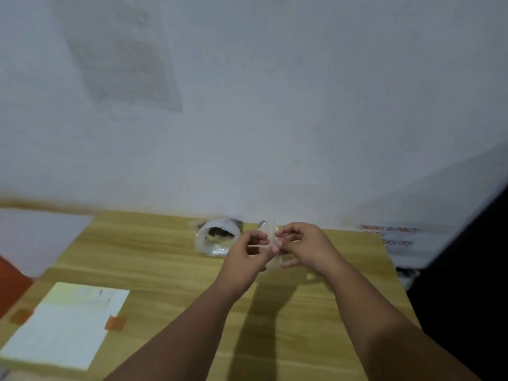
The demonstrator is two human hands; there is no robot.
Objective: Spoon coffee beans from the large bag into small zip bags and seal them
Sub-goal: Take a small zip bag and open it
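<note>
1. Both forearms come in from the bottom edge, closest to the camera, and reach forward over the wooden table [170,259].
2. At the left of the forearms, a white sheet of paper [66,325] lies flat on the table, with an orange piece of tape [116,322] at its right edge.
3. Above the table, the left hand [244,259] and the right hand [305,247] meet, with their fingertips almost touching.
4. Between the two hands is a small clear zip bag [272,237]. It hangs upright, and each hand pinches it with thumb and fingers, one from each side. The other fingers are curled.
5. The small bag looks empty, but the picture is blurred, so I cannot tell whether its top is open or sealed.
6. Behind the left hand, further from the camera, the large bag [217,239] sits on the table close to the white wall [275,133]. Its mouth is open and dark coffee beans [220,231] show inside.
7. The large bag is near the hands but does not touch them.
8. Just behind the small bag, a small shiny thing pokes up; it is too blurred to name.
9. At the right of the hands, beyond the table edge, a white thing with red printed letters [390,235] is visible; the words cannot be read.
</note>
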